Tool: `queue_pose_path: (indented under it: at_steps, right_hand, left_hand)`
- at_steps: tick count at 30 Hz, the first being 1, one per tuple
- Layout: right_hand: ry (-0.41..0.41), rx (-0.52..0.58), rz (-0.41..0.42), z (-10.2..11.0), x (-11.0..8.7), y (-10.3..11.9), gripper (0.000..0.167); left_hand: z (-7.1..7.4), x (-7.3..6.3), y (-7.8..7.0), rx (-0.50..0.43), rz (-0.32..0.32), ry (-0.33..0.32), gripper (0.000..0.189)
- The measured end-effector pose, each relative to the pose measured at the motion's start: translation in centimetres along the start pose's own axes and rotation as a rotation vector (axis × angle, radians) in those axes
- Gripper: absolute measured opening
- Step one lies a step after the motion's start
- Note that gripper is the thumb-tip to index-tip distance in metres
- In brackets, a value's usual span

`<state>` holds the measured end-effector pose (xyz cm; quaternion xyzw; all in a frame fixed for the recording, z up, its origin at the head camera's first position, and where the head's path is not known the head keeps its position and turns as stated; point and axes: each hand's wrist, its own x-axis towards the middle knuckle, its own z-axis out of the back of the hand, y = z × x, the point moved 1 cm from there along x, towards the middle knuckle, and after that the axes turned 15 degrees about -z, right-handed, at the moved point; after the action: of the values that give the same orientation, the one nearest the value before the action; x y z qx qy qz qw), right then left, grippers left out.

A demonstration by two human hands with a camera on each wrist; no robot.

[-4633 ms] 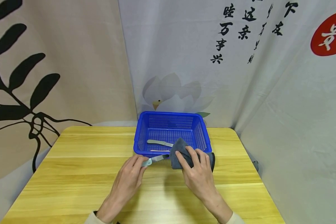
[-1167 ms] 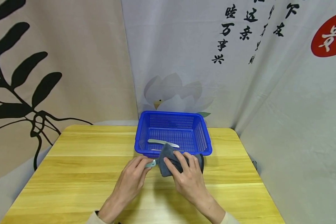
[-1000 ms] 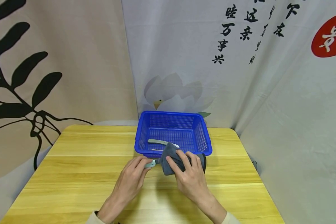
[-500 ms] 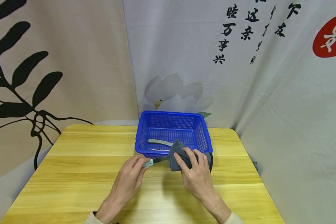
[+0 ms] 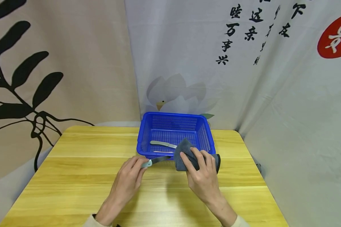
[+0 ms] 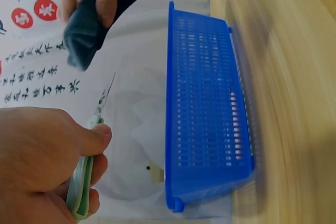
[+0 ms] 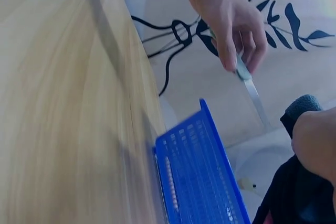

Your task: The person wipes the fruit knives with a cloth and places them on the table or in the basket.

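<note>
My left hand (image 5: 125, 180) grips the pale green handle of a small knife (image 5: 159, 159), its blade pointing right and slightly up. Thumb and curled fingers wrap that handle in the left wrist view. A dark grey cloth (image 5: 183, 157), folded and with a black edge, is held in my right hand (image 5: 203, 178). The cloth sits just past the knife's tip, and the blade shows bare in all three views. Both hands are raised at the front of a blue plastic basket (image 5: 173, 114). Inside it lies a second knife (image 5: 159, 143) with a grey-beige handle, its tip hidden behind the cloth.
A thin pinkish strip (image 5: 163, 152) also lies in the basket, near its front wall. The basket stands at the back of a wooden table (image 5: 82, 176). Behind the table hangs a printed curtain (image 5: 182, 47) with leaves and characters.
The cloth has gone left over the blade and back right, off its tip, with my right hand. My left hand, holding the knife, has shifted slightly left and up in the last half second.
</note>
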<state>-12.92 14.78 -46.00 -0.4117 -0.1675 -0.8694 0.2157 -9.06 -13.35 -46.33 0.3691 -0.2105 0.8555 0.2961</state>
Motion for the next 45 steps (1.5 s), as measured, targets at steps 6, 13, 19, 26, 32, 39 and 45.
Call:
queue_pose_path:
  at_steps: [6,13,19,26,32,39,45]
  right_hand:
    - [-0.023,0.043,0.060,-0.3,0.0,2.0,0.037]
    - [0.018,0.050,0.110,-0.8,-0.4,3.5,0.037]
    - [0.061,0.017,0.101,-1.1,-0.6,3.7,0.040]
    - [0.074,-0.015,0.088,-1.2,-0.6,3.3,0.043]
    - [0.076,-0.032,0.071,-1.1,-0.5,2.6,0.045]
    - [0.075,-0.043,0.046,-1.1,-0.5,1.8,0.045]
    - [0.080,-0.044,0.033,-1.1,-0.6,1.3,0.047]
  left_hand:
    - [-0.4,0.1,-0.3,-0.005,-0.020,0.005,0.032]
    - [-0.7,0.3,-0.9,-0.041,-0.060,-0.003,0.032]
    - [-0.7,0.2,-1.0,-0.063,-0.085,0.003,0.030]
    - [-0.6,0.1,-0.9,-0.069,-0.085,0.011,0.029]
    - [-0.5,0.1,-0.9,-0.069,-0.088,0.006,0.029]
    - [-0.3,0.1,-0.8,-0.065,-0.080,0.006,0.030]
    - [-0.2,0.1,-0.8,-0.064,-0.073,0.004,0.030]
